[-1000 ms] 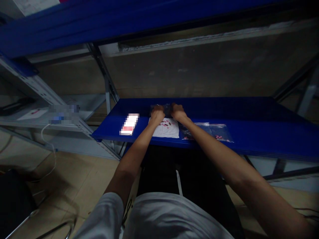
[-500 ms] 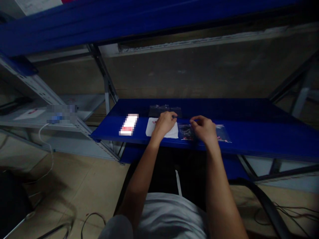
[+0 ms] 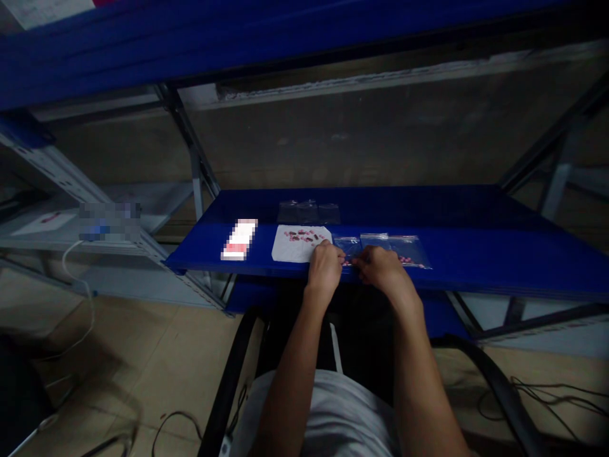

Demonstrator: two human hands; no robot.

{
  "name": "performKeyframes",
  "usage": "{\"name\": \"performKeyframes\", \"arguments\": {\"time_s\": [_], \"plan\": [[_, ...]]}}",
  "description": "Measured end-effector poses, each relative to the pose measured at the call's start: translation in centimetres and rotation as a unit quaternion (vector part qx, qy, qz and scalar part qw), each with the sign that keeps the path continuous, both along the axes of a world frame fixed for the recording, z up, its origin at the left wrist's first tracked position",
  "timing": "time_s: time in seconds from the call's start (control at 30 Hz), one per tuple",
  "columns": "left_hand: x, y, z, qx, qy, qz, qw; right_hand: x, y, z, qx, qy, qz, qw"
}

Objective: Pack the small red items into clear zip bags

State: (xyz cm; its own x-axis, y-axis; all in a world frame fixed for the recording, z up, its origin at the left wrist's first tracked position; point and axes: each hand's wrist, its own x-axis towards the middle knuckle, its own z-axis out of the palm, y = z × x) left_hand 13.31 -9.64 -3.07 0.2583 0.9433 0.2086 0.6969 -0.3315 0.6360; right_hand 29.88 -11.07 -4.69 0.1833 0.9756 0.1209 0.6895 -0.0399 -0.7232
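My left hand [image 3: 326, 266] is closed at the lower left of a small clear zip bag [image 3: 346, 242], its fingertips pinching the bag's edge. From the right, my right hand [image 3: 382, 266] reaches the same bag with curled fingers; what is between them is too small to make out. Pink bits show in the bag between the hands. Just left of them lies a white paper sheet [image 3: 290, 252] with several small pink and dark pieces [image 3: 301, 235] scattered on it. A larger clear zip bag [image 3: 413, 247] with pink pieces lies partly behind my right hand, beside another clear bag [image 3: 374, 238].
Several clear bags [image 3: 309, 212] lie further back on the blue shelf [image 3: 466, 235]. A bright, pixelated phone-like rectangle [image 3: 240, 239] lies to the left. Another blue shelf [image 3: 285, 38] hangs overhead. Chair armrests [image 3: 495, 374] flank my body, and cables [image 3: 537, 397] lie on the floor.
My left hand has come off the paper and moved right, uncovering the pink and dark pieces. My right hand has moved slightly left and lower, so both hands now meet at the small bag.
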Motion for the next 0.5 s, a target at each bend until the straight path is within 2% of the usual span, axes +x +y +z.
{"name": "performKeyframes", "arguments": {"time_s": [0.1, 0.27, 0.4, 0.5], "plan": [[-0.1, -0.1, 0.0, -0.001, -0.015, 0.003, 1.000, -0.3, -0.1, 0.9, -0.076, -0.068, 0.006, 0.995], [0.1, -0.4, 0.0, 0.013, 0.022, 0.033, 0.999, -0.5, -0.1, 2.4, -0.148, -0.080, 0.023, 0.985], [0.2, -0.7, 0.0, 0.017, 0.052, 0.057, 0.997, -0.2, -0.1, 2.7, -0.155, -0.087, 0.020, 0.984], [0.1, -0.9, 0.0, 0.021, 0.057, 0.063, 0.996, 0.1, -0.2, 2.6, -0.158, -0.057, 0.011, 0.986]]}}
